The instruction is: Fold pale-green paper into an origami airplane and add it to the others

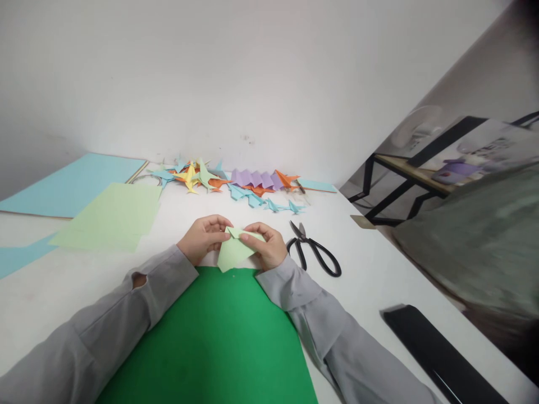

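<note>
Between my two hands is a light green sheet of paper [232, 255], partly folded, with a small flap along its upper edge. My left hand [206, 238] pinches its upper left corner between thumb and fingers. On the other side, my right hand [269, 245] grips the upper right part, thumb pressed on the folded edge. The paper's lower point hangs just over the far edge of a green sheet [219, 336] lying on the white table. Black-handled scissors [309, 241] rest slightly open, just right of my right hand.
Folded paper birds [191, 177] in several colours lie along the wall, beside a purple pleated paper strip [256, 178]. Light green sheets [112, 216] and blue sheets [71, 185] spread at the left. A long black object [438, 353] lies near the table's right edge.
</note>
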